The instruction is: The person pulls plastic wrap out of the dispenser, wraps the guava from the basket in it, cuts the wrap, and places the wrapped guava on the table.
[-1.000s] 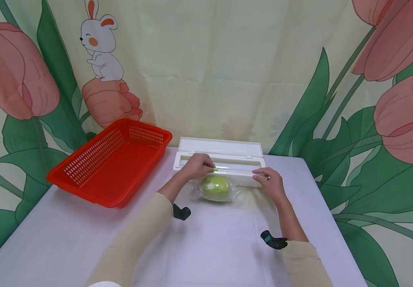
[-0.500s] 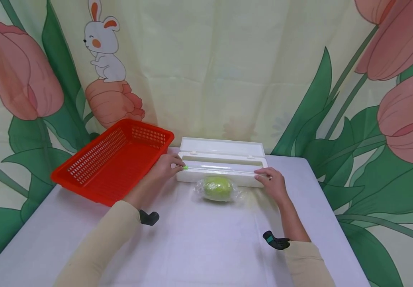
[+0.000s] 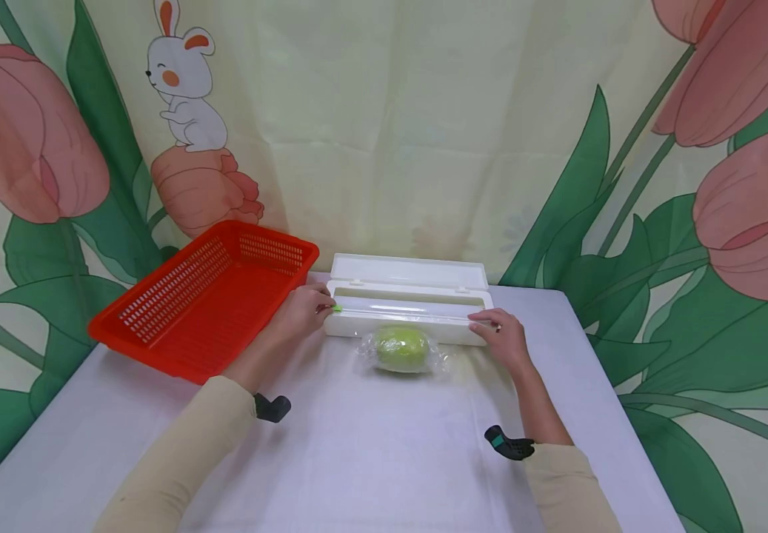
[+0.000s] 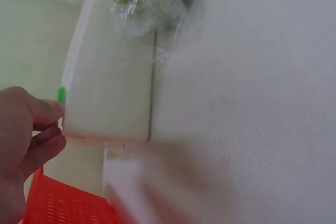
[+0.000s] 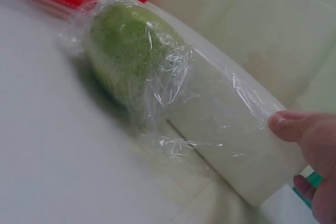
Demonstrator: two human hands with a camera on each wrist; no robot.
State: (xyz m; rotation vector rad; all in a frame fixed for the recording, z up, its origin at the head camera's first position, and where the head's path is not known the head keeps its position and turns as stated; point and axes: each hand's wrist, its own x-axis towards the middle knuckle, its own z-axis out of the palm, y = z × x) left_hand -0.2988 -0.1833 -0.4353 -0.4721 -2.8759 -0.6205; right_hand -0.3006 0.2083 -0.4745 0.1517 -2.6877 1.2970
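Note:
A white cling film dispenser box [image 3: 446,333] lies on the table with its lid tipped back and a roll of film inside. At its left end, my left hand [image 3: 300,311] pinches a small green slide cutter [image 4: 61,94] on the front edge. My right hand [image 3: 505,340] holds the box's right end, with the thumb on its front edge in the right wrist view. Just in front of the box rests an oval green fruit [image 3: 402,349] wrapped in crinkled clear film; what kind of fruit it is, I cannot tell.
A red plastic basket [image 3: 204,363] with slotted sides stands on the left, beside my left forearm. The white-covered table [image 3: 384,459] ends at a printed curtain [image 3: 384,148] behind the box.
My left hand has slid the green cutter leftward along the box edge, from near its middle to the left end. My right hand and the wrapped fruit have stayed in place.

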